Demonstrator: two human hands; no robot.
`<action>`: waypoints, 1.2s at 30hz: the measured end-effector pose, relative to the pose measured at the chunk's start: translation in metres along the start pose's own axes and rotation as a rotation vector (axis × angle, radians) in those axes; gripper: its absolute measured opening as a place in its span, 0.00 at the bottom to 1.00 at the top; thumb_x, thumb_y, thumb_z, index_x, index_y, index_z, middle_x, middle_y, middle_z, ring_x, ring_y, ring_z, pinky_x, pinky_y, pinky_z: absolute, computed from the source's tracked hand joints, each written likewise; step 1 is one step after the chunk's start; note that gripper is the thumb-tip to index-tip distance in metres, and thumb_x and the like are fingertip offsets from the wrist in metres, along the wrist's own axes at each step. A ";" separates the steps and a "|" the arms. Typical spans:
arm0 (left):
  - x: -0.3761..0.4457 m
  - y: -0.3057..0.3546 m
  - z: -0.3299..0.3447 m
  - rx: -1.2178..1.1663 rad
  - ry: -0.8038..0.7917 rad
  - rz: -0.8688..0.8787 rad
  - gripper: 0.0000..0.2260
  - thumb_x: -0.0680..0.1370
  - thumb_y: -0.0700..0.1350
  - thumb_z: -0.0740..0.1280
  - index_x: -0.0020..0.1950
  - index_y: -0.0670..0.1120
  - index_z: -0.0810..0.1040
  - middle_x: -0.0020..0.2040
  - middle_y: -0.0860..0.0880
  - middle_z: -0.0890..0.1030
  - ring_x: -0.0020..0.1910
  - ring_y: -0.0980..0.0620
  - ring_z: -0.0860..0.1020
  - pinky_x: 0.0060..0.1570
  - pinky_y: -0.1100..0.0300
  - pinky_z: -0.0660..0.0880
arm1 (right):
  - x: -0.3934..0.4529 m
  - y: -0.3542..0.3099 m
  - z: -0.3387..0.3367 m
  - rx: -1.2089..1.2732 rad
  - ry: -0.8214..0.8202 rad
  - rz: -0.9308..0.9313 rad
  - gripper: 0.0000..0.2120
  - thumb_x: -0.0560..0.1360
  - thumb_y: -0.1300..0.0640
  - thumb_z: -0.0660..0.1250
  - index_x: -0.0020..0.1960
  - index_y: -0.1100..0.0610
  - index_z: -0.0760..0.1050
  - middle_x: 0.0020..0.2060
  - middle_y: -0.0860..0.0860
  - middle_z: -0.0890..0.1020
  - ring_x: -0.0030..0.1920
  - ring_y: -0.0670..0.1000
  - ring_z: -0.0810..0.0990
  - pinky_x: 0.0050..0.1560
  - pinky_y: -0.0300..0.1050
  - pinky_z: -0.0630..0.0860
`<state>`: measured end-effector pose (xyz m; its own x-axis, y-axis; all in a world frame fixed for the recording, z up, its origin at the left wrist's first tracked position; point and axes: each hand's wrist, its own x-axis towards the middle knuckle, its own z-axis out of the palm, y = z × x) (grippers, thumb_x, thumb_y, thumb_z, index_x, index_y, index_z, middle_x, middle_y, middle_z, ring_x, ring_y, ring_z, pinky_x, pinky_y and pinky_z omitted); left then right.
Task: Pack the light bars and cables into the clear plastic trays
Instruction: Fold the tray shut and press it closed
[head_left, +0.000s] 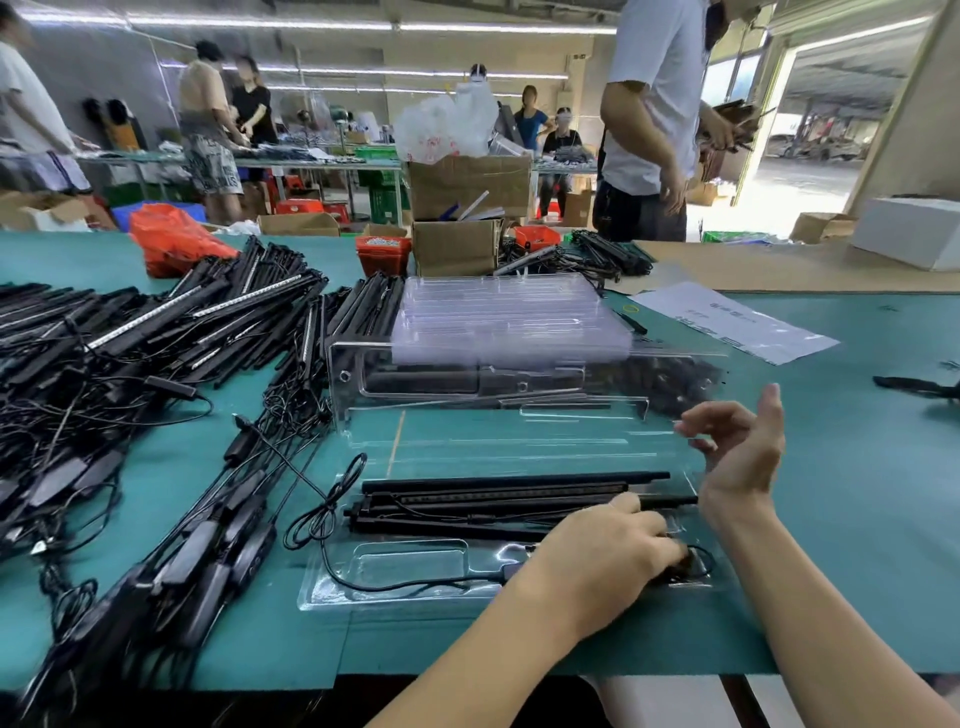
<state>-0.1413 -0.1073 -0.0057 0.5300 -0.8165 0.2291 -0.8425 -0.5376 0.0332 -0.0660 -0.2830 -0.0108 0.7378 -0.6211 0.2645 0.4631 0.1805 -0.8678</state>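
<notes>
An open clear plastic tray (415, 564) lies in front of me on the green mat. Black light bars (493, 496) lie in its long slots. A black cable (332, 512) trails from them over the tray's left edge and loops back along its front pocket. My left hand (608, 551) presses down on the right end of the bars and on a dark cable bundle (685, 564) in the tray, fingers curled over it. My right hand (743, 447) hovers above the tray's right edge, fingers loosely bent, holding nothing.
A large heap of black light bars and cables (156, 364) covers the left of the table. A stack of empty clear trays (504, 322) sits on a clear stand behind my tray. Cardboard boxes (457, 244), a paper sheet (732, 322) and a standing person (649, 119) lie beyond.
</notes>
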 end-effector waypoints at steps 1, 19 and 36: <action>-0.002 0.001 0.002 -0.015 0.019 -0.032 0.17 0.81 0.32 0.55 0.65 0.42 0.77 0.57 0.44 0.81 0.55 0.45 0.71 0.53 0.49 0.75 | 0.000 -0.001 -0.001 0.030 -0.010 0.022 0.35 0.83 0.40 0.49 0.25 0.54 0.78 0.24 0.49 0.80 0.29 0.50 0.77 0.37 0.45 0.67; -0.008 -0.015 0.019 -0.227 0.124 -0.088 0.16 0.81 0.42 0.62 0.69 0.49 0.78 0.59 0.46 0.75 0.56 0.45 0.66 0.59 0.49 0.67 | 0.003 -0.017 -0.004 0.200 -0.216 0.057 0.24 0.81 0.43 0.53 0.47 0.54 0.84 0.29 0.52 0.78 0.33 0.51 0.72 0.39 0.46 0.65; -0.008 -0.012 0.015 -0.191 0.087 -0.127 0.20 0.81 0.38 0.61 0.71 0.53 0.76 0.62 0.53 0.76 0.54 0.50 0.61 0.56 0.53 0.59 | 0.023 -0.038 -0.046 0.121 -0.731 0.444 0.20 0.63 0.61 0.65 0.55 0.55 0.81 0.54 0.54 0.83 0.52 0.51 0.80 0.52 0.40 0.79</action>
<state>-0.1337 -0.0977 -0.0227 0.6293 -0.7193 0.2943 -0.7771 -0.5781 0.2487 -0.0895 -0.3390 0.0084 0.9744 0.1652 0.1523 0.0759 0.3963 -0.9150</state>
